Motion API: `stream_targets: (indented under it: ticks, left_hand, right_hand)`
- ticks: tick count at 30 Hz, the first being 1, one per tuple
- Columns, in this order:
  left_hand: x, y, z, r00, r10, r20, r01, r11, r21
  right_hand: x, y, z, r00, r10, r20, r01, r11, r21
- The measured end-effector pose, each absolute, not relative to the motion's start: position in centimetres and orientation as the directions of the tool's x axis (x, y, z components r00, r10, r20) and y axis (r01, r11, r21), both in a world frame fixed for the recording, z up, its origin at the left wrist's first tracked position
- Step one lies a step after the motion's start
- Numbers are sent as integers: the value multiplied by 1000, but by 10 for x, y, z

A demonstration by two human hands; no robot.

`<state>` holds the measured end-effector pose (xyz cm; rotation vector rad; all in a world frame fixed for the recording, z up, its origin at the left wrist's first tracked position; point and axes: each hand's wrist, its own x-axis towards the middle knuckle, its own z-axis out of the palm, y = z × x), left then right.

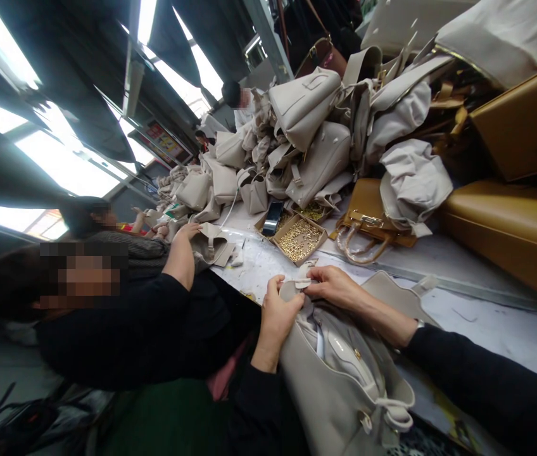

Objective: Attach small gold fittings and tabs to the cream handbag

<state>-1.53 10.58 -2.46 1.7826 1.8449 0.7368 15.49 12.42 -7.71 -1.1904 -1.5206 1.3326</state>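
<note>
A light grey handbag [318,386] lies tilted in front of me, its top gaping and an inner zipped part [347,351] showing. My left hand [278,320] is closed, pinching the bag's upper edge between thumb and fingers. Close beside it, my right hand [332,285] is closed on a small pale strap tab [303,284] at that same edge. The fingertips hide whatever small part may be between them. Just beyond my hands sits a shallow box of small gold-coloured metal pieces [299,240].
A phone [273,217] rests in a second box. Grey handbags [318,161] are heaped along the worktable [259,269]. A tan handbag [368,206] stands behind the boxes, with larger brown bags [510,234] at right. On my left, a co-worker's hand [187,234] touches another grey bag.
</note>
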Motion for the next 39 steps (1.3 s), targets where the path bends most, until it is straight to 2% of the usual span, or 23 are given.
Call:
stream_targets:
  ticks: [2, 6, 8, 12, 15, 19, 23, 27, 29, 31, 34, 39]
  left_hand:
    - [-15, 106, -20, -13, 997, -76, 687, 65, 724]
    - [-11, 104, -7, 19, 996, -88, 600, 60, 798]
    - [-10, 102, 4, 53, 995, -81, 653, 27, 757]
    - [-8, 95, 32, 116, 991, -63, 816, -59, 575]
    - [-3, 80, 52, 150, 989, -15, 785, -110, 610]
    - [7, 56, 72, 128, 985, 112, 680, -170, 713]
    - [9, 49, 85, 39, 993, 114, 509, -117, 853]
    - [7, 57, 77, 5, 997, 75, 198, -75, 977]
    - [8, 61, 59, 39, 999, -14, 9, 14, 1000]
    - [10, 65, 33, 80, 990, -113, -117, 122, 986]
    - [11, 66, -6, 49, 983, -179, -175, 185, 967]
    - [9, 61, -31, -73, 977, -199, -116, 190, 975]
  right_hand:
    - [156, 124, -77, -257, 966, -30, 155, 10, -988]
    - [158, 125, -75, -267, 964, -14, 162, 30, -986]
    - [159, 125, -72, -280, 960, -1, 170, 48, -984]
    - [164, 117, -52, -292, 956, 31, 197, 91, -976]
    - [176, 101, -22, -278, 952, 125, 277, 204, -939]
    - [195, 82, 29, -314, 910, 270, 430, 390, -814]
    - [206, 81, 93, -438, 853, 284, 581, 510, -635]
    - [200, 85, 139, -527, 822, 218, 719, 568, -401]
    - [192, 87, 135, -514, 843, 156, 790, 537, -297]
    - [184, 91, 112, -475, 875, 99, 829, 482, -283]
    - [175, 100, 63, -426, 905, 10, 815, 388, -430]
    - [171, 114, 16, -397, 917, -36, 791, 322, -520]
